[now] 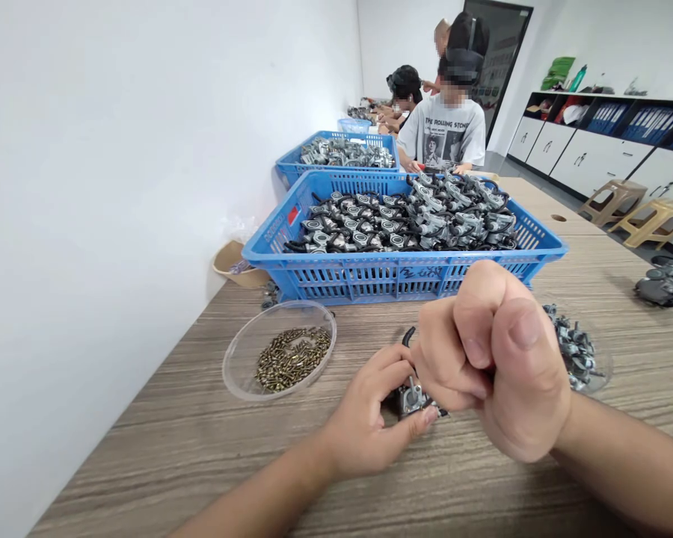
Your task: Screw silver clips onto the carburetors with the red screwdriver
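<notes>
My left hand (373,418) grips a small metal carburetor (412,398) on the wooden table, thumb on the near side and fingers round the far side. A black hose (408,336) sticks up from it. Raised close to the camera, my right hand (496,362) is closed in a fist and covers part of the view right of the carburetor. Whatever its curled fingers may hold is hidden. Left of my hands stands a clear round dish (236,373) with many small brass-coloured screws (292,359). Behind my right hand, a clear dish (601,373) of small grey metal parts (575,347) is partly covered.
A blue crate (348,288) full of carburetors stands across the table, with another blue crate (292,175) behind it. A tan bin (229,261) sits by the left wall. One carburetor (662,282) lies at the far right. Co-workers (443,131) sit beyond the crates.
</notes>
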Demonstrator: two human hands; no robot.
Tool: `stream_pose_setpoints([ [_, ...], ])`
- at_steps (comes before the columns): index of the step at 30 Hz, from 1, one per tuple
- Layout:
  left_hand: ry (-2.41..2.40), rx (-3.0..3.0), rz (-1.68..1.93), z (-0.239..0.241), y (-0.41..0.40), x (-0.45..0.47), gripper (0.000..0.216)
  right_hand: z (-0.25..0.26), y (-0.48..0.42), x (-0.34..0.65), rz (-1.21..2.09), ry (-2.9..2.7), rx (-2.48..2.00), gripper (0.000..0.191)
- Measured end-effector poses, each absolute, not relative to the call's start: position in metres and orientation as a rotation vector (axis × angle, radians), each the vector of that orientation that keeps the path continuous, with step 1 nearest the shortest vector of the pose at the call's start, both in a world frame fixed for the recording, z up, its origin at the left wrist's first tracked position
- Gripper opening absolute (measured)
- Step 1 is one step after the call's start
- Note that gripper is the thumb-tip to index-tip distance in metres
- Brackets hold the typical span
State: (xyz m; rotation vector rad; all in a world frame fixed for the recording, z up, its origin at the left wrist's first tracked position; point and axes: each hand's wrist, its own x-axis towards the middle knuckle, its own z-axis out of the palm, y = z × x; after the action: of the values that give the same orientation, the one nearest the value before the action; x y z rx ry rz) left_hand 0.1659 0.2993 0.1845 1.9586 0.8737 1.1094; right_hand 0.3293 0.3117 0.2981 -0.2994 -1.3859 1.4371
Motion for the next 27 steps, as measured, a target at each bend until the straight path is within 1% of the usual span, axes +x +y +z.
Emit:
stream_pose_setpoints([
  [3, 0.873, 1.954, 1.108, 0.185, 0.299, 0.166, 0.034, 0.299, 0.312, 0.328, 1.441, -1.39, -0.284, 0.036],
  [7, 0.827, 1.945, 1.129, 0.187, 0.3, 0.166, 0.031, 0.297, 0.313, 0.325, 1.346, -1.4, -0.245, 0.031],
  [10, 0.821, 1.934, 1.124, 0.186, 0.301, 0.165, 0.025, 0.295, 0.313, 0.324, 1.307, -1.412, -0.204, 0.029],
  [14, 0.806, 1.9, 1.08, 0.187, 0.301, 0.165, 0.017, 0.293, 0.311, 0.322, 1.268, -1.406, -0.195, 0.032],
  [20, 0.827, 1.866, 1.087, 0.186, 0.299, 0.167, 0.017, 0.29, 0.304, 0.319, 1.142, -1.4, -0.3, 0.036],
  [25, 0.817, 1.891, 1.126, 0.185, 0.301, 0.167, 0.02, 0.288, 0.303, 0.316, 1.05, -1.299, -0.368, 0.029],
  [27, 0.803, 1.901, 1.135, 0.186, 0.302, 0.167, 0.021, 0.288, 0.305, 0.316, 1.043, -1.294, -0.397, 0.031],
])
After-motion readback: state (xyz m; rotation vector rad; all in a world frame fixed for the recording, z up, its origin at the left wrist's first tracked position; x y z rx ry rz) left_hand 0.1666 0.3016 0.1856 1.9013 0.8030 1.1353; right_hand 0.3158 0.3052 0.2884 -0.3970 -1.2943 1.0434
